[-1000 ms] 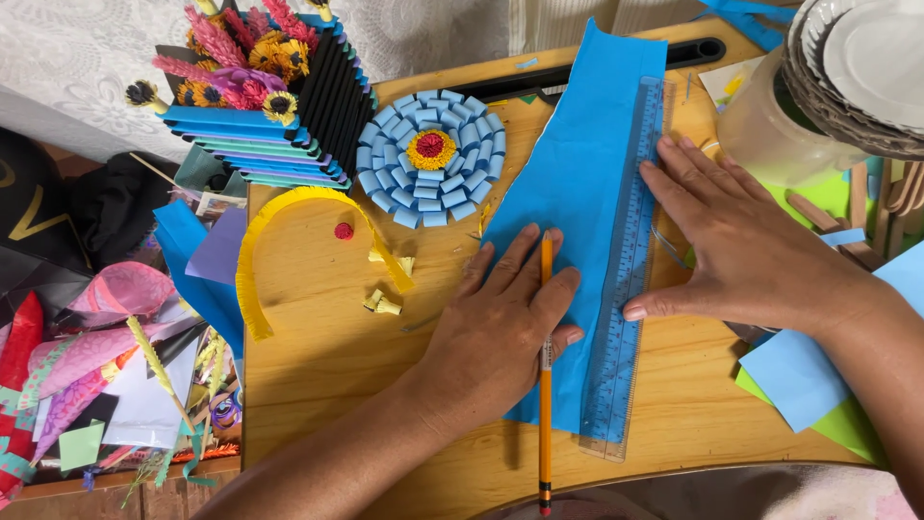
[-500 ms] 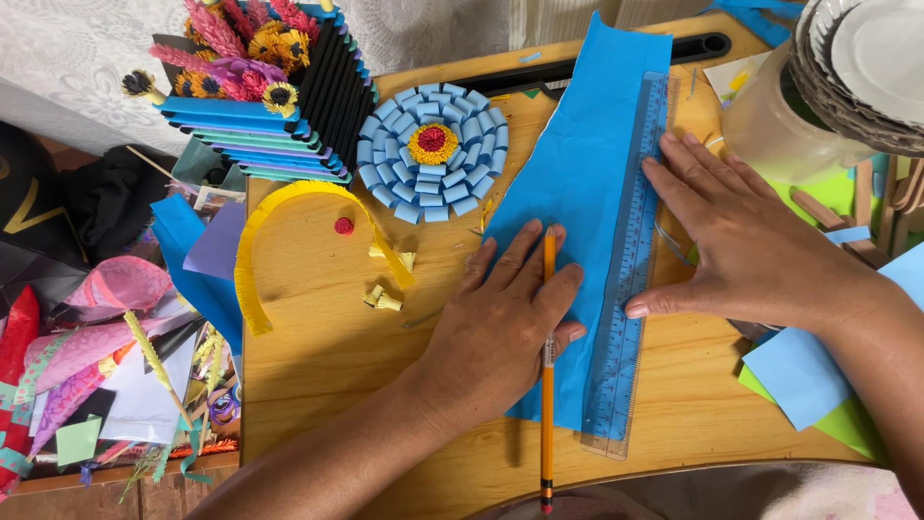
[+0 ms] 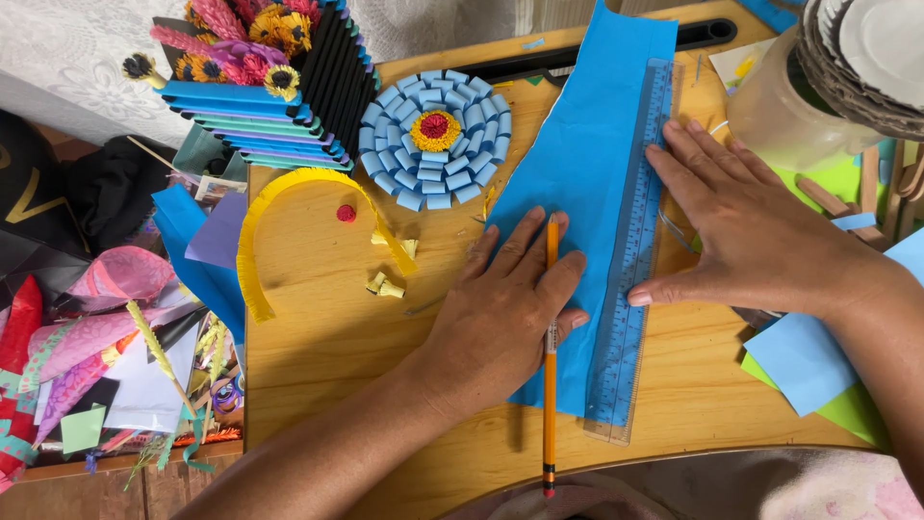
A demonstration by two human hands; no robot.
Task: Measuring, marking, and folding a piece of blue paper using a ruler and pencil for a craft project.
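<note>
A long sheet of blue paper [image 3: 587, 173] lies on the wooden table [image 3: 327, 337]. A clear blue ruler [image 3: 630, 318] lies along the sheet's right edge. My left hand [image 3: 505, 313] presses flat on the paper with its fingers spread. An orange pencil [image 3: 549, 424] is tucked between two of its fingers and points away from me. My right hand [image 3: 751, 231] lies flat to the right of the ruler, with its thumb and fingertips touching the ruler's edge.
A blue paper flower [image 3: 433, 140] with a yellow and red centre lies at the back. A yellow fringed strip [image 3: 252, 241] curves at the left. A stack of folded paper with paper flowers [image 3: 269, 87], a jar [image 3: 789, 106], paper plates [image 3: 866, 48] and loose scraps [image 3: 106, 337] lie around.
Both hands, the pencil and the ruler keep their places on the blue paper. Only the view drifts slightly.
</note>
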